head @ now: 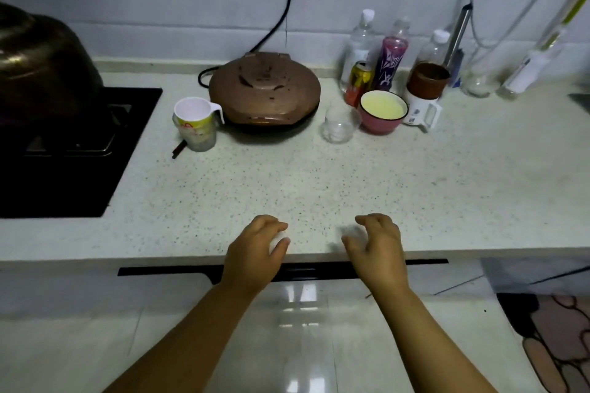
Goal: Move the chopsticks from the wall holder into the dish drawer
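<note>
My left hand (255, 252) and my right hand (376, 249) hover side by side over the front edge of the speckled countertop (319, 182), fingers curled and apart, holding nothing. Just below the edge runs a long black drawer handle (166, 270), partly hidden by both wrists. A pair of dark chopsticks (178, 149) lies on the counter beside a white and yellow measuring cup (196, 123), mostly hidden behind it. No wall holder is in view.
A black stove (73, 150) with a dark wok (41, 64) sits at the left. A brown electric griddle (265, 91), glass cups (340, 123), a pink bowl (383, 112), bottles and a can (359, 81) stand at the back. A patterned mat (555, 338) lies on the floor.
</note>
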Demonstrator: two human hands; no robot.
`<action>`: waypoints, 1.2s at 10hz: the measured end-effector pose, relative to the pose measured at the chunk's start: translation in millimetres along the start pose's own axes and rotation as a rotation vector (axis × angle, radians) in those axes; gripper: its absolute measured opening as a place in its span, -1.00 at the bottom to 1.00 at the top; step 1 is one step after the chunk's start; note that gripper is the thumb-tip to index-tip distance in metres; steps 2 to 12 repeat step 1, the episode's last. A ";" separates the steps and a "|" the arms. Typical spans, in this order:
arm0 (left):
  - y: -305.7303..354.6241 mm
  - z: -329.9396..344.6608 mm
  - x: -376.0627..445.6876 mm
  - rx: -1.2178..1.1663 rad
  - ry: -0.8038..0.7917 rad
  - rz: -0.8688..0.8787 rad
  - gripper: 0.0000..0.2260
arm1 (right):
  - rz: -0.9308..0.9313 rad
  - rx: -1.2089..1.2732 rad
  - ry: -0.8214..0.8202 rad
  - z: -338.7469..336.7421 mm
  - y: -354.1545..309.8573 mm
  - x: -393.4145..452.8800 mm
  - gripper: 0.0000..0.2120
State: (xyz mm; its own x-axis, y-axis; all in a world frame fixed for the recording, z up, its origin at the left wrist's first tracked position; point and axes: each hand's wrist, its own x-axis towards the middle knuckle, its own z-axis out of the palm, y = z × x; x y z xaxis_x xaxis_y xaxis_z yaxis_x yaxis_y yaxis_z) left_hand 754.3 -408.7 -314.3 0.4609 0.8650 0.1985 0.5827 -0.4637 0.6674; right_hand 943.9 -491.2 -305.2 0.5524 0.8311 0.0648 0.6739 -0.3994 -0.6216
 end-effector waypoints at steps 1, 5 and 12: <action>14.5 -10.5 24.0 -0.022 0.006 -0.074 -0.76 | 0.009 0.037 0.008 -19.7 -12.8 25.5 -0.63; 14.5 -10.5 24.0 -0.022 0.006 -0.074 -0.76 | 0.009 0.037 0.008 -19.7 -12.8 25.5 -0.63; 14.5 -10.5 24.0 -0.022 0.006 -0.074 -0.76 | 0.009 0.037 0.008 -19.7 -12.8 25.5 -0.63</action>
